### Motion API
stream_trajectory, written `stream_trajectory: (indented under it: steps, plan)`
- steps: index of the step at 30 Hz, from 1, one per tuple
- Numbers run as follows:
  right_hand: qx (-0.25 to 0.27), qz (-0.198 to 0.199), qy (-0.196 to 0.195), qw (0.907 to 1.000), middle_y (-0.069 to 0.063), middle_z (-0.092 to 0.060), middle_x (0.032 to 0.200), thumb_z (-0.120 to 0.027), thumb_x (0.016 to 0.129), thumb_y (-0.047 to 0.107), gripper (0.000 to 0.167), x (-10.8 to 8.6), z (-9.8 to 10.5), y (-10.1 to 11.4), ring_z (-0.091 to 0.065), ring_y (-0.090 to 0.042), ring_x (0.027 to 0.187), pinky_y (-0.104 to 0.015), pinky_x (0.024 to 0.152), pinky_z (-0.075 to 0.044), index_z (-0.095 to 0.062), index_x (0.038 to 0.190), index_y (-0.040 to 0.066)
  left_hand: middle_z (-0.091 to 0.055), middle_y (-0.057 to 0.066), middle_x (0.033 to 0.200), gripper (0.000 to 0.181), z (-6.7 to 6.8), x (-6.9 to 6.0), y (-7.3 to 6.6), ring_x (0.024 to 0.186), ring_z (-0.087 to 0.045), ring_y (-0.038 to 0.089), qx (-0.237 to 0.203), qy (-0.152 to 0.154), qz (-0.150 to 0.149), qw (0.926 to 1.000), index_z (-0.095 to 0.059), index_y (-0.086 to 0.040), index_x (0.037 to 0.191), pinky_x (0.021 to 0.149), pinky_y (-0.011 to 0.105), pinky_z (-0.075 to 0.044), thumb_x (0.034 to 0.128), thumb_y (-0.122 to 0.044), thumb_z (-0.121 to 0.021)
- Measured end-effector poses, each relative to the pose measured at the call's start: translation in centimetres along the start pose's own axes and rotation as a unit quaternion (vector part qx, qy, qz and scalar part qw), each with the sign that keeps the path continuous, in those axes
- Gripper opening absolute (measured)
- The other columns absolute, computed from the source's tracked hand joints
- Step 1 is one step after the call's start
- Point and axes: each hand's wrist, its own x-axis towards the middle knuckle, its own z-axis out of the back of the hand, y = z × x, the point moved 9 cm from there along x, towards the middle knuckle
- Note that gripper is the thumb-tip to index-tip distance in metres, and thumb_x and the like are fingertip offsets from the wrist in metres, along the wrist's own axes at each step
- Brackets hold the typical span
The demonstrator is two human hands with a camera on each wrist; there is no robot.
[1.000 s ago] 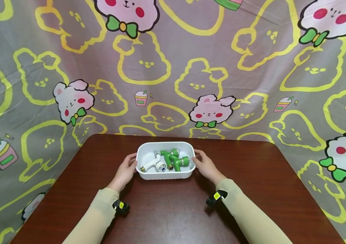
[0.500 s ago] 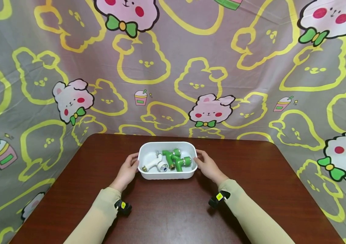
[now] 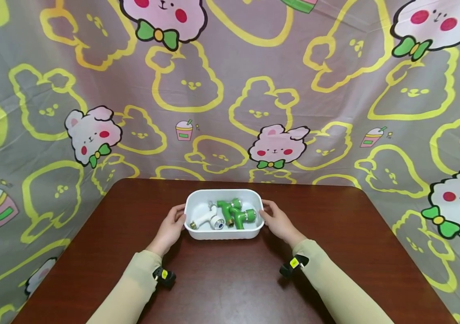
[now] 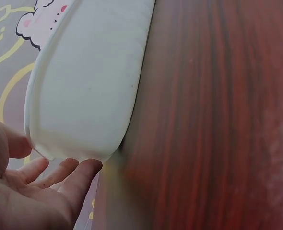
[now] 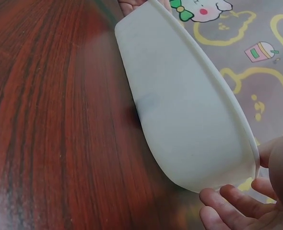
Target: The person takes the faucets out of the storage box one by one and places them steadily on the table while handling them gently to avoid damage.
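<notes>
A white plastic basin sits on the table in the head view, holding one white tap and two green taps, one crossing the other. Its left end is held by my left hand, thumb near the rim and fingertips against the outer wall, as the left wrist view shows. At the opposite end my right hand holds it likewise; in the right wrist view its fingers touch the lower outer wall and the thumb is by the rim. The basin's sides hide the taps from both wrist views.
The dark red-brown wooden table extends around the basin, with its back edge close behind. A grey cloth with cartoon rabbits and yellow outlines hangs behind and on both sides. Each sleeved wrist carries a small black camera.
The basin, with both hands on it, has shifted slightly right over the last second. The taps keep their arrangement inside. The head view has turned a little.
</notes>
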Motion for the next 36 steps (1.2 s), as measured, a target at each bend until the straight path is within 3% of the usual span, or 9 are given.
stream_trajectory:
  steps: [7,14,20,36]
  plan:
    - [-0.011,-0.009,-0.001,0.9999,-0.024,-0.064,0.124,-0.058,0.106,0.017,0.045,-0.3,0.3,-0.1,-0.066,-0.026,0.097,-0.029,0.080,-0.053,-0.048,0.147,0.003,-0.050,0.029,0.151,0.043,-0.3,0.2,0.4,0.137,-0.053,0.040,-0.005,0.004,0.001,1.0000,-0.038,0.000,0.153,0.109,0.052,-0.048,0.1109,-0.010,-0.040]
    - [-0.003,-0.013,0.005,0.9999,-0.024,-0.063,0.126,-0.056,0.107,0.018,0.046,-0.8,0.3,-0.4,-0.066,-0.030,0.105,-0.034,0.085,-0.057,-0.046,0.149,0.003,-0.052,0.032,0.146,0.043,-0.6,0.1,-0.1,0.130,-0.057,0.039,0.012,-0.004,-0.023,0.9996,-0.040,0.002,0.151,0.100,0.046,-0.054,0.1098,-0.010,-0.041]
    - [-0.003,-0.017,0.003,0.9998,-0.024,-0.062,0.129,-0.056,0.107,0.019,0.047,-1.0,0.5,-0.8,-0.066,-0.031,0.109,-0.035,0.087,-0.057,-0.045,0.150,0.004,-0.050,0.031,0.149,0.044,-0.9,0.1,0.2,0.135,-0.053,0.041,-0.005,0.006,-0.011,0.9999,-0.039,0.000,0.153,0.107,0.052,-0.050,0.1104,-0.009,-0.041]
    - [-0.017,-0.004,0.003,0.9998,-0.024,-0.063,0.129,-0.055,0.108,0.020,0.047,-2.0,1.2,-0.7,-0.064,-0.034,0.116,-0.040,0.094,-0.056,-0.044,0.151,0.004,-0.051,0.031,0.149,0.044,-1.5,-0.6,-0.5,0.136,-0.053,0.041,0.003,0.015,-0.014,0.9998,-0.039,0.001,0.153,0.105,0.050,-0.051,0.1103,-0.008,-0.043]
